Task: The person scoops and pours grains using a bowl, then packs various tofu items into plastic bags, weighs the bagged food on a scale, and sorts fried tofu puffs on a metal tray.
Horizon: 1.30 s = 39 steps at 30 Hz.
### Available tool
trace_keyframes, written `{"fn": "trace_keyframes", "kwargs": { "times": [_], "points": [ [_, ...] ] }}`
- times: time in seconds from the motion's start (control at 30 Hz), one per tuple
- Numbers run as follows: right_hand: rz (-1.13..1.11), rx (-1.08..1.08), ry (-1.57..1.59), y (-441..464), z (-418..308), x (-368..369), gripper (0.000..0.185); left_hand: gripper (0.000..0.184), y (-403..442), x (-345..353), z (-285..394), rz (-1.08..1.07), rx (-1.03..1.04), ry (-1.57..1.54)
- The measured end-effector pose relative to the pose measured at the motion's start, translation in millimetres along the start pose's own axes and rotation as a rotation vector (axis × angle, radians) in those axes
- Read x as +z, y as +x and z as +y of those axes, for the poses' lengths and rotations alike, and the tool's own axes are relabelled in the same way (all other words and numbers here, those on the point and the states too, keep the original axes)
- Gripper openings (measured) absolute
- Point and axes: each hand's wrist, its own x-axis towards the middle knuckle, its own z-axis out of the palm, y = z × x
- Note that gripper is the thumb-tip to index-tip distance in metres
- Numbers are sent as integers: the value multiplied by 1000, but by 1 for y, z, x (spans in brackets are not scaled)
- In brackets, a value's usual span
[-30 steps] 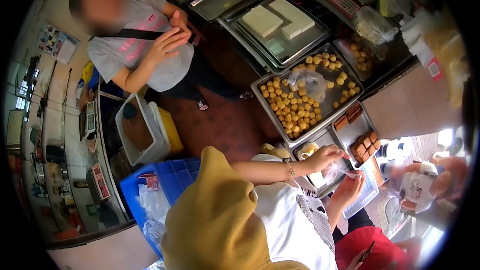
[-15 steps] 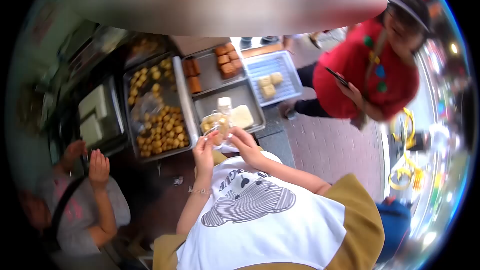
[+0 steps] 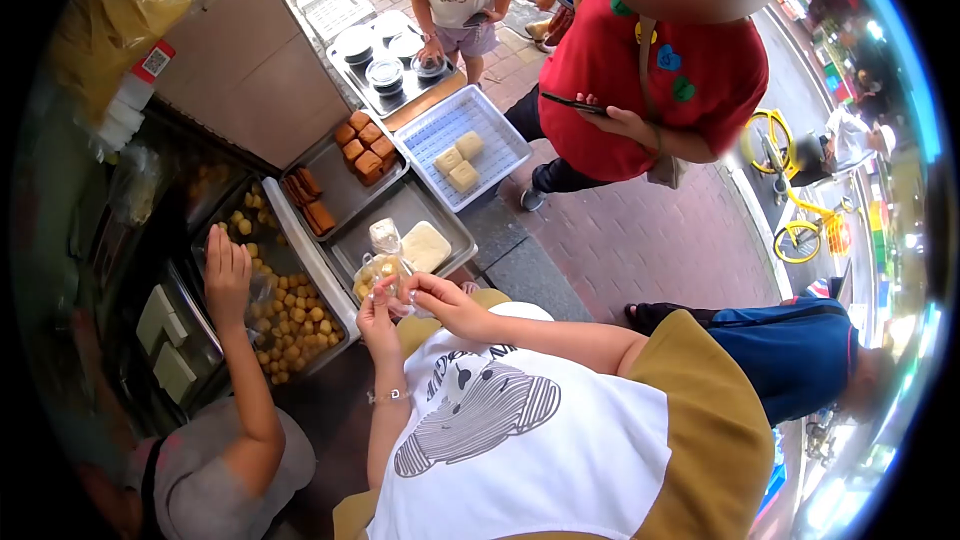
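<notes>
Both my hands are together in front of my chest, pinching a clear plastic bag (image 3: 393,275). My left hand (image 3: 377,328) holds its near left edge with closed fingers. Just to the right, my right hand (image 3: 447,304) grips the bag between thumb and fingers. Pale yellowish pieces show in or through the plastic; I cannot tell which. Just beyond the bag lies a metal tray (image 3: 462,245) with a white block (image 3: 425,247) in it. A white piece (image 3: 384,234) shows at the bag's far end, partly behind plastic.
To the left, a co-worker's hand (image 3: 228,275) reaches over a tray of round golden balls (image 3: 292,325). Farther back are brown blocks (image 3: 366,148) and a white-blue basket (image 3: 513,153) with pale cubes. A person in red (image 3: 650,70) stands beyond, holding a phone (image 3: 573,103).
The camera view has shifted, bringing more of the street and stall front into sight. The co-worker's hand has moved over the ball tray. My hands still pinch the bag.
</notes>
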Motion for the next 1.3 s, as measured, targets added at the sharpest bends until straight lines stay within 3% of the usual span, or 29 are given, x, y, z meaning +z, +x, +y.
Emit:
{"fn": "trace_keyframes", "kwargs": {
  "times": [0.13, 0.17, 0.27, 0.37, 0.47, 0.6, 0.67, 0.73, 0.8, 0.87, 0.93, 1.1, 1.2, 1.3],
  "points": [
    [65, 34, -185, 2, -18, -10, 12, 41, 8, 16, -2, -8, -61, -57],
    [90, -100, -245, 5, -19, -11, 12, 39, 12, 14, -11, -30, -124, -140],
    [218, -212, -210, 16, -2, -18, 12, 35, 9, 23, -9, -143, -208, -459],
    [212, -134, 103, 20, -9, -20, 12, 33, 7, 30, 7, -257, -183, -498],
    [228, -159, 0, 21, -11, -23, 12, 34, 9, 27, 12, -202, -105, -372],
    [196, -77, 120, 24, 7, -29, 13, 33, 12, 22, 12, -146, -154, -419],
    [177, -56, -56, 23, 10, -26, 12, 33, 10, 29, 23, -144, -187, -396],
    [169, -282, -508, 25, 13, -27, 12, 36, 12, 20, 5, -257, -236, -389],
    [164, -3, -138, 23, 15, -22, 13, 38, 10, 15, -8, -254, -289, -334],
    [170, 186, -118, 25, 5, -26, 12, 42, 8, 16, 4, -243, -307, -352],
    [170, -38, -277, 33, 27, -34, 10, 46, 8, 19, 5, -199, -277, -313],
    [61, 104, -189, 43, 43, -39, 20, 27, 15, 3, -15, -159, -124, 92],
    [32, 241, 40, 47, 63, -44, 23, 14, 20, -12, -27, -95, -133, 166],
    [54, 240, 145, 63, 70, -51, 19, 10, 28, -30, -27, 19, -119, -79]
  ]
}}
